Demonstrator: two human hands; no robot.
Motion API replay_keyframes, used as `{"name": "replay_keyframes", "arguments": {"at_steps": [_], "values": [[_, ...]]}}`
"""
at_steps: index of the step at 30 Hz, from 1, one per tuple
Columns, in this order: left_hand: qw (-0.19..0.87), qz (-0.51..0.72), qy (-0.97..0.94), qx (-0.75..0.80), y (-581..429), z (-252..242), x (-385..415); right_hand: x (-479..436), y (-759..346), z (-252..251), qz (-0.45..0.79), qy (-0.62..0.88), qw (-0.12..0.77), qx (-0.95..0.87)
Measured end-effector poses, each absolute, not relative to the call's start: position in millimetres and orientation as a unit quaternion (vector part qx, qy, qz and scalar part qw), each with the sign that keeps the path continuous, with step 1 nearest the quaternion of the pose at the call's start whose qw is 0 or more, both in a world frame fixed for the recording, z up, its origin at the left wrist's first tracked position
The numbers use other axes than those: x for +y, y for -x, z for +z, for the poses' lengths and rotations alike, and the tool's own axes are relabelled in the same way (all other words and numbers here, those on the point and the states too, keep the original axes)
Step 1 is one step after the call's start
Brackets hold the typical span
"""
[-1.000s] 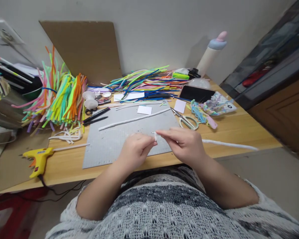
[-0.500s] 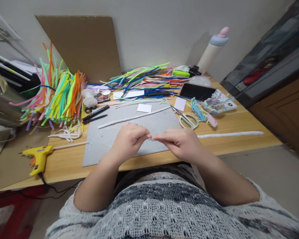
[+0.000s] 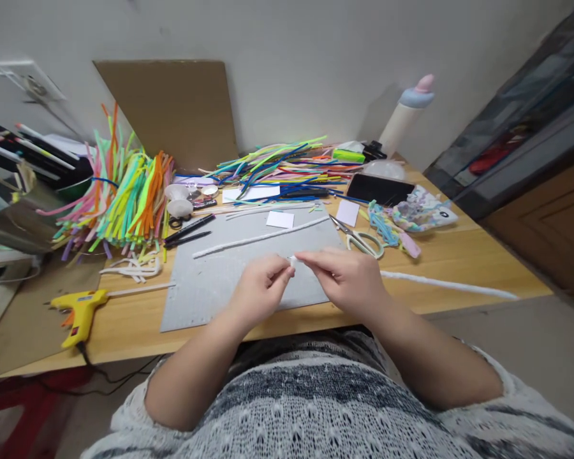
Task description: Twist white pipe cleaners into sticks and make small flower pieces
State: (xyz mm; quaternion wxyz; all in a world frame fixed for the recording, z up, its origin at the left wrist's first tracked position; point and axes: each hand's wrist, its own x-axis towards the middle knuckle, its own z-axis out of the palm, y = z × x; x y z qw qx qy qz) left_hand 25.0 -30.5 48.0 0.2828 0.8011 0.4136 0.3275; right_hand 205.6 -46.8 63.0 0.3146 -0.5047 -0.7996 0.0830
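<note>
Wood table [image 3: 459, 255] against white wall [image 3: 291, 64], grey mat [image 3: 205, 290] beneath left hand [image 3: 261, 290]

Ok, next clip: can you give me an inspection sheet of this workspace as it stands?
Surface: wooden desk with a grey cutting mat in front of the person.
Job's things: white pipe cleaner, one end pinched between both hands, the rest trailing right along the desk.
Clutter: second white stem on the mat, scissors, phone, coloured pipe cleaner bundle, paper square, yellow glue gun.
Grippers: left hand and right hand, fingertips closed on the white pipe cleaner above the mat.
Cables: black glue gun cord dropping off the desk front.
Surroundings: cardboard sheet leaning on the wall, bottle.
</note>
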Motion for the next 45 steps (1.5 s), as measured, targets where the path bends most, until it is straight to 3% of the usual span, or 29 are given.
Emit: {"name": "replay_keyframes", "arguments": {"at_steps": [4,8,15,20,22,27,31,35,39,45], "values": [[0.145,0.33,-0.823,0.44,-22,52,-25,-40,-201,67,0.016,0.524,0.236,-0.818],[0.135,0.337,-0.838,0.407,-13,54,-11,-31,-203,71,0.07,0.501,0.203,-0.838],[0.458,0.293,-0.781,0.307,2,65,12,-19,-215,77,0.322,0.383,0.238,-0.832],[0.602,0.41,-0.614,0.303,-14,47,0,-21,-211,80,0.425,0.361,0.323,-0.765],[0.629,0.478,-0.531,0.307,-24,38,-11,-23,-208,81,0.403,0.39,0.365,-0.743],[0.557,0.559,-0.491,0.369,-38,33,-35,-32,-203,80,0.259,0.447,0.404,-0.755],[0.582,0.54,-0.457,0.402,-36,40,-37,-39,-199,80,0.071,0.451,0.354,-0.816],[0.69,0.475,-0.369,0.403,-31,42,-30,-37,-198,76,-0.046,0.419,0.289,-0.86],[0.759,0.423,-0.317,0.38,-25,35,-26,-20,-199,68,-0.091,0.351,0.244,-0.9],[0.713,0.493,-0.303,0.396,-25,29,-27,7,-205,64,-0.075,0.294,0.243,-0.922]]}}
